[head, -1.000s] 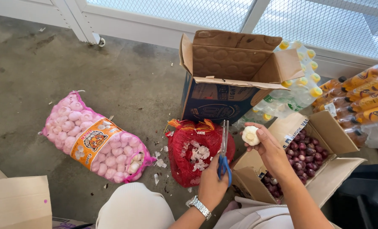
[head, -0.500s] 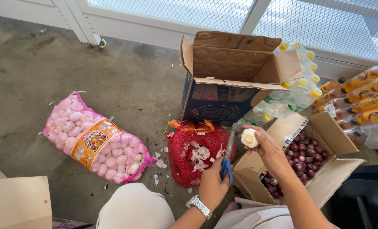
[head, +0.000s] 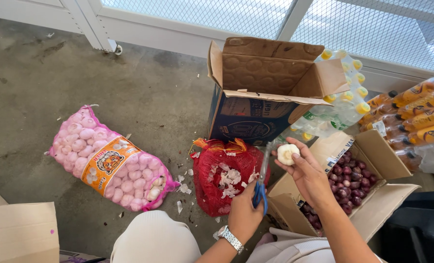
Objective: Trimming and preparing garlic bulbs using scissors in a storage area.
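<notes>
Garlic bulb [head: 285, 154] pinched in right hand [head: 308, 176] fingertips, held above the red mesh bag [head: 225, 182] and the box of red onions [head: 349, 187]. Left hand [head: 244, 217] clenched on blue-handled scissors [head: 262, 182]; blade tips blurred beside the bulb, contact unclear. Onion box partly hidden by the right forearm. Pink mesh sack of garlic [head: 109, 165] lies well apart on stained concrete floor [head: 46, 92]. Mesh-covered windows above.
</notes>
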